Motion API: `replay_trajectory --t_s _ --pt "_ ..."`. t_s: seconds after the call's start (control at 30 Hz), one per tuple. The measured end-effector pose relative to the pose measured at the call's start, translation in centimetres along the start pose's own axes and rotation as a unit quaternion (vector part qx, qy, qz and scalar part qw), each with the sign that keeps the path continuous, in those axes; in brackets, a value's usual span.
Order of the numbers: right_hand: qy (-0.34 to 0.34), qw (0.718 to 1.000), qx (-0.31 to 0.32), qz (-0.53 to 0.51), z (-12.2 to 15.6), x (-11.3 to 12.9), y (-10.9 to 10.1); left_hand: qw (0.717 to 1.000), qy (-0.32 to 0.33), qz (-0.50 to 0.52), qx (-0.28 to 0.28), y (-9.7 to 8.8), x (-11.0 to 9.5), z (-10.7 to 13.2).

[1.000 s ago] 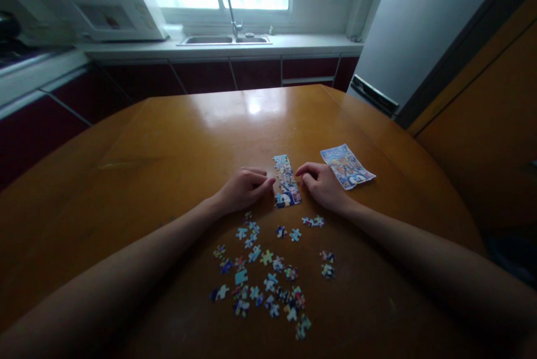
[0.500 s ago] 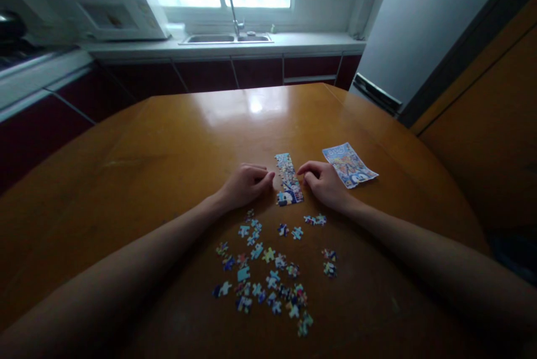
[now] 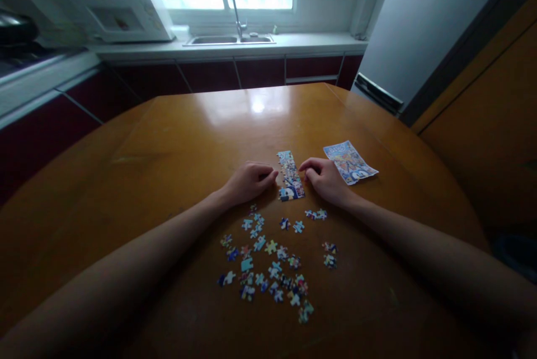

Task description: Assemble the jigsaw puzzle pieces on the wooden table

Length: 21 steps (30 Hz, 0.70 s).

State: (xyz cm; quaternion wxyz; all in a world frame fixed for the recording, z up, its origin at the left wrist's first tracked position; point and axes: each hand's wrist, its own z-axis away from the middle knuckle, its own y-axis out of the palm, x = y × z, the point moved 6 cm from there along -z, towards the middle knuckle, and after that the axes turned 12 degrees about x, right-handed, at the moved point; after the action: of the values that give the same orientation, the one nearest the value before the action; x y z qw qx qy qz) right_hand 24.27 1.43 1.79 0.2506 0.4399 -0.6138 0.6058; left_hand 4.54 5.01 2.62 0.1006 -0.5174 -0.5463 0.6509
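Note:
A narrow strip of joined puzzle pieces (image 3: 289, 175) lies on the wooden table (image 3: 176, 141). My left hand (image 3: 248, 182) rests at the strip's left edge with its fingers curled, the thumb tip touching the strip. At the strip's right edge is my right hand (image 3: 325, 179), fingers bent and fingertips close to the pieces. Whether either hand pinches a piece is hidden. Several loose puzzle pieces (image 3: 271, 267) are scattered nearer to me. A printed picture sheet (image 3: 349, 162) lies just right of my right hand.
Behind the table runs a counter with a sink and tap (image 3: 237, 23) under a bright window. A white microwave (image 3: 121, 15) stands at the back left. A grey fridge (image 3: 419, 29) and an orange cabinet (image 3: 490, 113) stand to the right.
Both hands stay at the strip's sides; the fingers shift only slightly. The view drifts a little, so everything sits a bit higher and to the right.

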Motion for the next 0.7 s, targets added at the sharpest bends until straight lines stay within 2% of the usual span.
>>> replay_trajectory --t_s 0.2,0.27,0.37,0.43,0.57,0.7 --pt "-0.007 1.0 0.007 0.02 0.1 0.3 -0.3 1.0 0.0 -0.006 0.004 0.0 0.1 0.0" --pt "-0.016 0.998 0.044 0.037 0.7 1.5 -0.5 1.0 0.003 -0.008 0.002 0.0 0.2 0.1" --pt "-0.039 0.986 0.159 0.04 2.2 4.0 -0.5 1.0 0.008 -0.003 0.001 0.1 0.2 0.0" --pt "-0.06 0.977 0.2 0.044 3.1 5.7 -0.9 1.0 0.008 0.003 0.003 0.1 0.2 -0.1" --pt "-0.096 0.965 0.236 0.062 4.1 7.5 -1.3 1.0 0.009 0.008 0.001 0.1 0.1 -0.1" --pt "-0.118 0.955 0.256 0.091 4.2 6.9 -0.6 1.0 0.006 0.008 0.002 0.1 0.1 -0.1"
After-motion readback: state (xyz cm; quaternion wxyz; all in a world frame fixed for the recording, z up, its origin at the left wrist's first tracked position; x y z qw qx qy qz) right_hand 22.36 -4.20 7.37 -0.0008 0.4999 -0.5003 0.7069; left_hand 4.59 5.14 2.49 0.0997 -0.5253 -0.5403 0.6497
